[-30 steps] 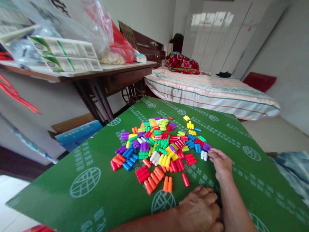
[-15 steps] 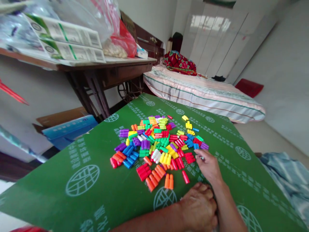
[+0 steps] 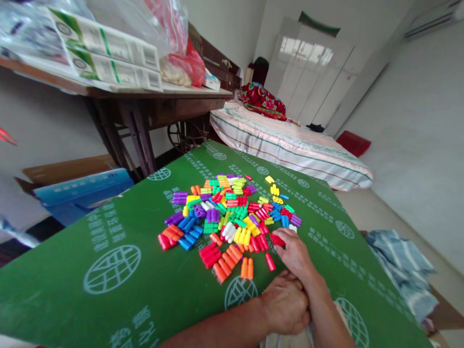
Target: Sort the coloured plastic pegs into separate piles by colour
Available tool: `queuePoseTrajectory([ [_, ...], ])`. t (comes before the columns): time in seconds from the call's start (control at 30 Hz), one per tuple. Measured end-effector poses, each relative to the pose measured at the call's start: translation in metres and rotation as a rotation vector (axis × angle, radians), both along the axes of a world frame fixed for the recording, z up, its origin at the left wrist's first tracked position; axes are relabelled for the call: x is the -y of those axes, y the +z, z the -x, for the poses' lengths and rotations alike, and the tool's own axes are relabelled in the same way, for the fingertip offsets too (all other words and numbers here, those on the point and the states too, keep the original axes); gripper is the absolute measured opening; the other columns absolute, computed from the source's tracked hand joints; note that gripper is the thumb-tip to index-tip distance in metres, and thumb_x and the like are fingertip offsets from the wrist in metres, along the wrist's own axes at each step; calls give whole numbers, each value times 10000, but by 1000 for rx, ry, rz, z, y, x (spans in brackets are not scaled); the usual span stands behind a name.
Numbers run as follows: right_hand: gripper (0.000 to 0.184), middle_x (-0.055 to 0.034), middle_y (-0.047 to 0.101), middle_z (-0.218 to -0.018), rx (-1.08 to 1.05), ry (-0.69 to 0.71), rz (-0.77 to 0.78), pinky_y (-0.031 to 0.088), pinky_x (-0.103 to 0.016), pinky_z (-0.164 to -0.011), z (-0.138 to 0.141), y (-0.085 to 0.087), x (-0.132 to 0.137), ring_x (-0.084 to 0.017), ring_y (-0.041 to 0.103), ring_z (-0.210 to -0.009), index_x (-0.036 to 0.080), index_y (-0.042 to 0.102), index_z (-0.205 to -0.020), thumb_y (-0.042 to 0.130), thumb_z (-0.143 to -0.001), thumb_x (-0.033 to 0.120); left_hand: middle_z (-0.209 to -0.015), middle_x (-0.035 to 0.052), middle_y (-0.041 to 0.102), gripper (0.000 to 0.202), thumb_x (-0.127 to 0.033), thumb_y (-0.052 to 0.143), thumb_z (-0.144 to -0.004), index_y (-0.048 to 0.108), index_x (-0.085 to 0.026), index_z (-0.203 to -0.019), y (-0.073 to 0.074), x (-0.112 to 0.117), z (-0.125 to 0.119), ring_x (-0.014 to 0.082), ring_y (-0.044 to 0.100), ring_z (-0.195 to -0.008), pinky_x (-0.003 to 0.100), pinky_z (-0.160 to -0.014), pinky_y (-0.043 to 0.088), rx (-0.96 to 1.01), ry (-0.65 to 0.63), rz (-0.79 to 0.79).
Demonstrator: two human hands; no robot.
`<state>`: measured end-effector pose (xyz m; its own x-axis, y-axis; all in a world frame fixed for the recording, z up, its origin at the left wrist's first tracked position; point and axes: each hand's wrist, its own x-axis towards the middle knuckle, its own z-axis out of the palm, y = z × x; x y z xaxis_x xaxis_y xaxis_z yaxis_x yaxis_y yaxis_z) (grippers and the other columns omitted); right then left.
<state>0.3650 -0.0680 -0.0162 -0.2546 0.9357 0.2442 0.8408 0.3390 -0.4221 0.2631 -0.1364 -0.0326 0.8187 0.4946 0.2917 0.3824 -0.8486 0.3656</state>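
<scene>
Many small plastic tube pieces, joined in twos and threes, lie in a loose spread on the green tabletop. At the right of the spread, my right hand has its thumb and fingers around a red tube piece. A white piece shows just beyond its fingers. My left hand is curled near the table's front edge, against my right wrist; the inside of its grip is hidden. Before it lie a single red tube and an orange pair.
At the left stands a brown sewing-machine table bearing plastic bags and long boxes. Below it is a blue box. A bed stands behind the green table, and a striped cloth lies at the right.
My right hand has moved from beside the red piece to close on it. My left hand stays curled near my right wrist. The camera view has shifted slightly.
</scene>
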Motion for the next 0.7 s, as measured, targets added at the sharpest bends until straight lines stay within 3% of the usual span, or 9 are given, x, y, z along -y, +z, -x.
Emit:
queuePoseTrajectory([
  [0.27, 320, -28, 644, -1041, -28, -135, -1, 459, -328, -886, -30, 2, 22, -198, 575, -991, 261, 661, -974, 550, -705, 128, -1099, 63, 623, 286, -331, 479, -826, 627, -191, -1026, 9, -3, 5, 218, 512, -1092, 370, -985, 366, 45, 39, 131],
  [0.7, 214, -49, 664, -951, 52, -542, -88, 479, -326, -793, -173, -23, 26, -197, 616, -872, 227, 669, -882, 522, -727, 230, -1130, 47, 605, 231, -337, 469, -842, 628, -188, -919, 9, -8, 7, 194, 490, -1123, 346, -1018, 342, 69, 36, 151],
])
